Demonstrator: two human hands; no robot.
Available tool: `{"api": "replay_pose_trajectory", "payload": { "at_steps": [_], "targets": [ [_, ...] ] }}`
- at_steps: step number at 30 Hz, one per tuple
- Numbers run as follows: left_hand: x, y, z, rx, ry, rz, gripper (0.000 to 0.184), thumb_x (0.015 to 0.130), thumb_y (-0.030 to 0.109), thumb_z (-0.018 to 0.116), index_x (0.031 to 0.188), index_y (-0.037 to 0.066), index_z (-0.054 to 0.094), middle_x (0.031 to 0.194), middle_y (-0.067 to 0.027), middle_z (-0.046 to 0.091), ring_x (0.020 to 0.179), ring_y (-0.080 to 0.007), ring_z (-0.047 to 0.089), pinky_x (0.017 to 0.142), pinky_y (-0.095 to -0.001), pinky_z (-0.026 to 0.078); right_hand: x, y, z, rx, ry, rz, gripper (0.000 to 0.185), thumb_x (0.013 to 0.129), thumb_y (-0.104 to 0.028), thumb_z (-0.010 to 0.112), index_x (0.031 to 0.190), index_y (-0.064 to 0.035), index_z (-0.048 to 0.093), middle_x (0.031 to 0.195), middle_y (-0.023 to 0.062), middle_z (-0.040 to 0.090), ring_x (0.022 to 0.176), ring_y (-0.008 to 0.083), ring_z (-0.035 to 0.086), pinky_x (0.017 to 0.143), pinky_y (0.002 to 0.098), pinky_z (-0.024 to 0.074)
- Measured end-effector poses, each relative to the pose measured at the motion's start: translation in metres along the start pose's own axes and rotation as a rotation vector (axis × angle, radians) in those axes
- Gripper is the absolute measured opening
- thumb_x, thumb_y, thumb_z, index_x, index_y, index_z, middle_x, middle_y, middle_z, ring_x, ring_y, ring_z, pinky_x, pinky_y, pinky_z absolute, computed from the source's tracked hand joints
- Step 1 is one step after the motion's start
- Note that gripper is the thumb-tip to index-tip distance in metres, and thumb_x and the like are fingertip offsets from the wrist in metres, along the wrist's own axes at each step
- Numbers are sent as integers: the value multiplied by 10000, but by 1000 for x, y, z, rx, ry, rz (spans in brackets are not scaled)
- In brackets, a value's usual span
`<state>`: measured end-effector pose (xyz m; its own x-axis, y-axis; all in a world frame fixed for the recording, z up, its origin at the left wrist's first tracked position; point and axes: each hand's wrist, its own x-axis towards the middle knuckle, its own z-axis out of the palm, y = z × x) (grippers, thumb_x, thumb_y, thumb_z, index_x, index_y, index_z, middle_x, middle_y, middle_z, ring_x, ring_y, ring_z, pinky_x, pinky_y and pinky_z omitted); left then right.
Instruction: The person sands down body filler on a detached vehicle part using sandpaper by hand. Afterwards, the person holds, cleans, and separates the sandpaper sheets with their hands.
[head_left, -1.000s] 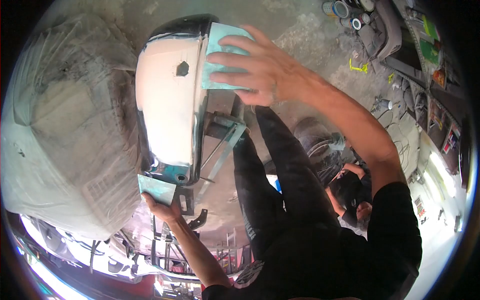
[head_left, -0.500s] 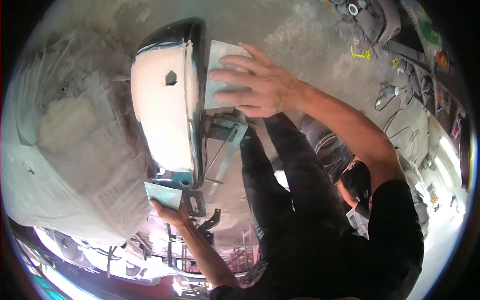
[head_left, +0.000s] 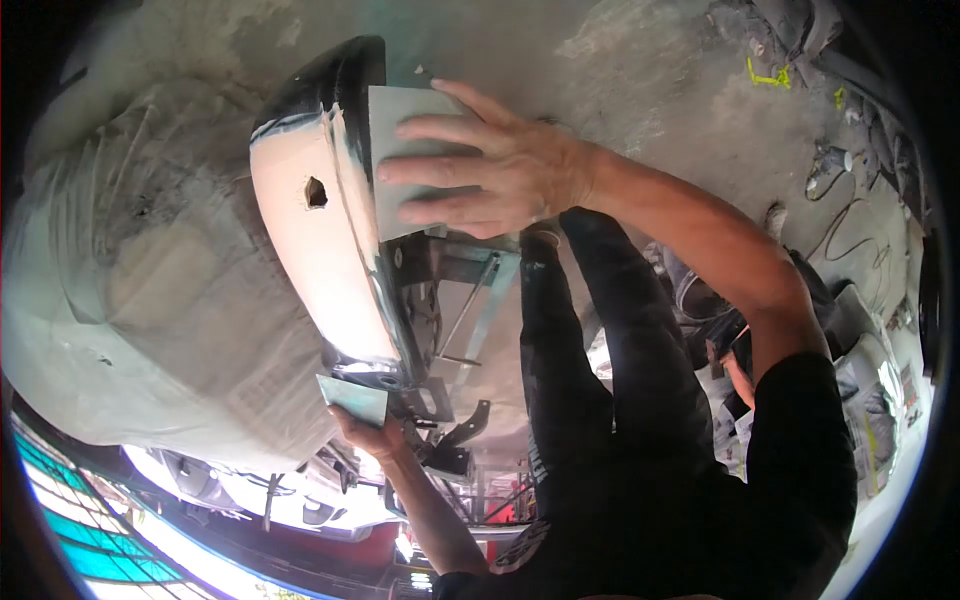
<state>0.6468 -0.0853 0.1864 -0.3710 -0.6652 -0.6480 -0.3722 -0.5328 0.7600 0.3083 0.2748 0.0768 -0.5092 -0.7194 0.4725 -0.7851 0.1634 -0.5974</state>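
A long curved car body part, apparently a bumper [head_left: 315, 250], rests on a metal stand, its black surface largely coated in smooth beige filler, with an angular hole near the upper part. My right hand [head_left: 490, 170] holds a flat, pale grey rectangular sheet [head_left: 390, 105], fingers spread over its face, with the sheet's left edge against the part's side. Below the near end of the part, my left hand [head_left: 372, 434] grips a smaller stiff blue-green rectangular sheet [head_left: 355, 398] by its lower edge. The left fingers are partly hidden behind it.
A large shape under translucent plastic sheeting [head_left: 180, 290] stands to the left. The metal stand [head_left: 480, 264] reaches out beside my legs. Another person's arm [head_left: 738, 378] shows at right. Cables [head_left: 855, 235] and yellow straps [head_left: 768, 74] lie on the concrete floor.
My view has shifted. My right hand and its sheet have moved left, from beside the part to overlapping its side edge. My left hand still holds its sheet near the lower end.
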Motion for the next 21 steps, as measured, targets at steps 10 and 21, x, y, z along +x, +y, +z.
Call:
{"api": "replay_pose_trajectory", "payload": {
  "at_steps": [10, 21],
  "targets": [
    [-1, 2, -1, -35, -44, -2, 538, 1108, 411, 499, 1461, 6, 511, 1368, -135, 644, 1248, -273, 623, 1099, -430, 490, -15, 15, 21, 57, 28, 5, 603, 676, -228, 895, 1249, -272, 714, 1548, -23, 521, 1436, 307, 448, 1241, 654, 282],
    [-1, 3, -3, 0, -6, -41, 528, 1099, 421, 517, 1452, 28, 533, 1362, -122, 653, 1243, -274, 625, 1097, -433, 488, -4, 13, 36, 80, 149, -6, 575, 701, -270, 884, 1255, -331, 746, 1565, -63, 504, 1466, 278, 406, 1264, 606, 253]
  ]
}}
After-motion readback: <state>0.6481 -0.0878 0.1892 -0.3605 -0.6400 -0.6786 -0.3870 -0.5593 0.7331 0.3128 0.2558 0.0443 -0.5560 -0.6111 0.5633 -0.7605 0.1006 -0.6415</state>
